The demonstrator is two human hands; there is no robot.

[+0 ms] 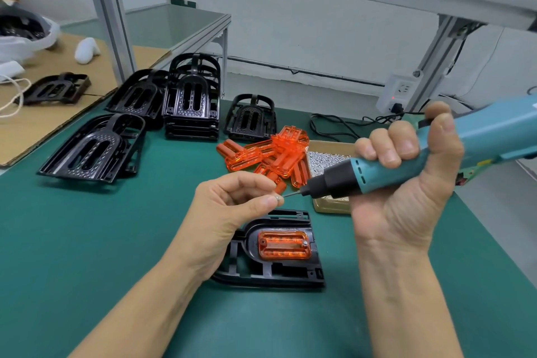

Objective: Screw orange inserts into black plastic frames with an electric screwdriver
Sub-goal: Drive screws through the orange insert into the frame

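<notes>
A black plastic frame (279,270) lies on the green mat in front of me, with an orange insert (284,244) seated in it and one screw at the insert's right end. My left hand (229,209) hovers above the frame and pinches a small screw (278,198) between thumb and forefinger. My right hand (406,183) grips a teal electric screwdriver (406,160), held almost level. Its thin bit points left and its tip meets the pinched screw. A pile of loose orange inserts (273,154) lies behind the hands.
Black frames (191,104) are stacked at the back, with another (93,148) lying at the left. A shallow tray of screws (328,160) sits under the screwdriver. Cardboard (43,113) covers the left side. Aluminium posts (113,17), a power strip (398,93) and cables stand behind.
</notes>
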